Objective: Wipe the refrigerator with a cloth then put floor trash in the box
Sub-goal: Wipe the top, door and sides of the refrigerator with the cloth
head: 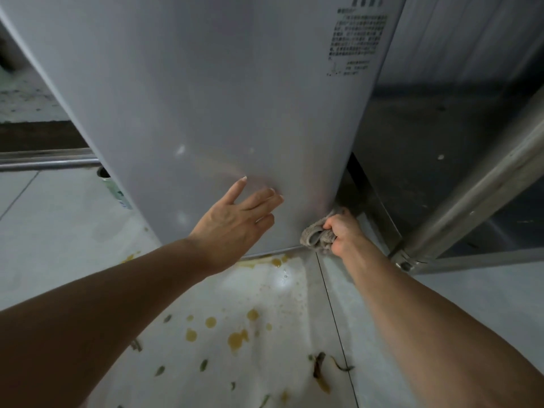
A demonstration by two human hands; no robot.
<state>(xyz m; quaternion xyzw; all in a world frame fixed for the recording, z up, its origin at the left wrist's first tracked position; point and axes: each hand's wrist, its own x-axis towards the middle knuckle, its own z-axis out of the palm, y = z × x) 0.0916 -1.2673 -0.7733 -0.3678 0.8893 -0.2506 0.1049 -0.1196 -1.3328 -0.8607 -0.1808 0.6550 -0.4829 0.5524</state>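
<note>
Refrigerator [191, 98] filled the frame from twelve o'clock to centre, above floor [59, 245] spotted with yellow stains [235, 338] and leaf scraps [319, 366] at six o'clock. Left hand [235, 222] lay flat, fingers straight, on its door. Right hand [343, 234] clutched a bunched cloth [316, 235] against the lower corner at four o'clock.

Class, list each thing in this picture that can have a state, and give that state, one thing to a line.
Refrigerator: upright, door shut.
Cloth: bunched, pressed at the refrigerator's lower right corner.
Right hand: grips the cloth.
Left hand: flat on the refrigerator, fingers straight.
Floor: spattered yellow, leaf scraps lying loose.
Can: tilted, half hidden behind the refrigerator.
</note>
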